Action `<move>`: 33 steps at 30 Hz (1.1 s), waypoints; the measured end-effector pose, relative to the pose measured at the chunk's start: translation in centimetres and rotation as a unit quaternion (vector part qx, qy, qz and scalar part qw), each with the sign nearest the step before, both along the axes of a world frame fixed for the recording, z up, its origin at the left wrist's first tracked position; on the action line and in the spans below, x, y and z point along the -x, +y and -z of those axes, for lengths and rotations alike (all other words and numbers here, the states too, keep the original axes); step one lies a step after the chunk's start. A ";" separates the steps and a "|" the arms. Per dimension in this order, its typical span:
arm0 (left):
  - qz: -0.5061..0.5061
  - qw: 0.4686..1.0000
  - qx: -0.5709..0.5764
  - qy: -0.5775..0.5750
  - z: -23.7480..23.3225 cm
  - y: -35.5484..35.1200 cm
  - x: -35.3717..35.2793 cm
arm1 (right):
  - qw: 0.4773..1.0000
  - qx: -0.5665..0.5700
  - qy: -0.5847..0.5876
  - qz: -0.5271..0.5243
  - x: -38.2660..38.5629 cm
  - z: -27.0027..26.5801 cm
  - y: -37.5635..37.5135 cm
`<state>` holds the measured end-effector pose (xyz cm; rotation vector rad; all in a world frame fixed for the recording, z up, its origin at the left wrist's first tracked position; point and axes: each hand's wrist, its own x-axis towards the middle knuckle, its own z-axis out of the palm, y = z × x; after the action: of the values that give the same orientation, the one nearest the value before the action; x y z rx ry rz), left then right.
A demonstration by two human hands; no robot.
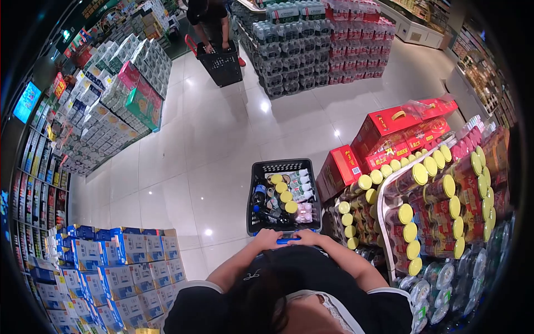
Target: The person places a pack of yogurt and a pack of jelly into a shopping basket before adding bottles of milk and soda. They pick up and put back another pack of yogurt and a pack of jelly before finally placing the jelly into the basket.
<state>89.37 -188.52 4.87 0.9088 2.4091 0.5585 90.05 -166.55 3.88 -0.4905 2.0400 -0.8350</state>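
A black shopping basket (249, 209) stands on the floor in front of me, with a blue handle (285, 241) at its near end. My left hand (267, 239) is closed around the left part of the handle. On its right part, my right hand (307, 237) is closed too. Inside the basket lie several yellow-lidded jars (281, 189), dark bottles with blue caps (259, 195), white bottles with green labels (301, 186) and a pink pack (303, 212).
Close on the right are yellow-lidded jars (409, 234) on a display and red boxes (384, 131). Blue-and-white cartons (119, 253) rise at left. Ahead, a person (208, 22) holds another black basket (219, 64) beside stacked bottle packs (295, 53). Pale tiled floor (183, 161) lies between.
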 end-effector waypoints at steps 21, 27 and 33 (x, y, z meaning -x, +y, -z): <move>0.017 0.995 -0.091 -0.030 2.3 2.1 25.6 | 0.953 -0.171 0.193 0.156 21.1 0.5 -0.6; 0.046 0.995 -0.092 -0.016 3.1 1.7 33.1 | 0.937 -0.172 0.230 0.200 27.3 1.1 -1.5; 0.129 0.990 -0.061 0.023 3.3 0.8 40.3 | 0.918 -0.168 0.254 0.254 32.2 2.9 -3.5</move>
<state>49.06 -187.69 1.58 1.2753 2.2678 0.5962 57.83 -170.07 1.02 0.0413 2.7975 -0.6619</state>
